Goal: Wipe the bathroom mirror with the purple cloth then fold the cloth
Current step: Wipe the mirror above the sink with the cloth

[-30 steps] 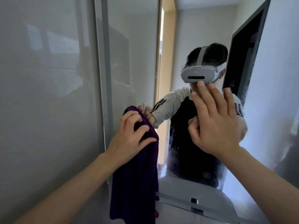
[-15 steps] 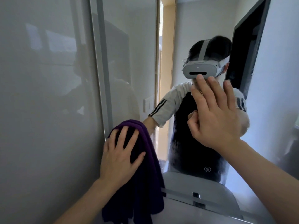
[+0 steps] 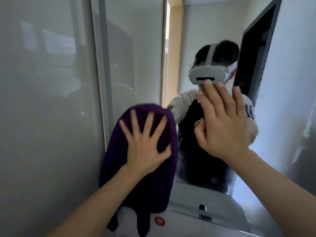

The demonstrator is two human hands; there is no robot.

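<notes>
Head view, close against the wall. My left hand [image 3: 147, 147] lies flat on the purple cloth [image 3: 140, 168], fingers straight and spread wide, palm pressing the cloth against the mirror [image 3: 201, 28] near its left edge. Nothing is curled round the fabric; it is held up by pressure alone. The cloth is bunched over the fingertips at the top and hangs down in a long drape below the wrist, its lower ends dangling in front of a white object with a small red round label [image 3: 159, 221]. The left side of the cloth overlaps the pale frame strip [image 3: 100, 82] that borders the mirror; beyond that runs a glossy grey panel [image 3: 42, 100].

My right hand [image 3: 224, 127] is raised in front of the glass, well apart from the cloth. Its fingers are straight and held together, pointing upward, thumb tucked slightly inward; it grips nothing. I cannot tell whether the fingertips actually touch the glass or float just off it.

The mirror shows a reflected person in a white headset [image 3: 207, 76], with a dark top and striped pale sleeves. Hazy smears show on the glass along the right side and around the dark torso. A dark doorway edge [image 3: 253, 57] reflects at upper right.
</notes>
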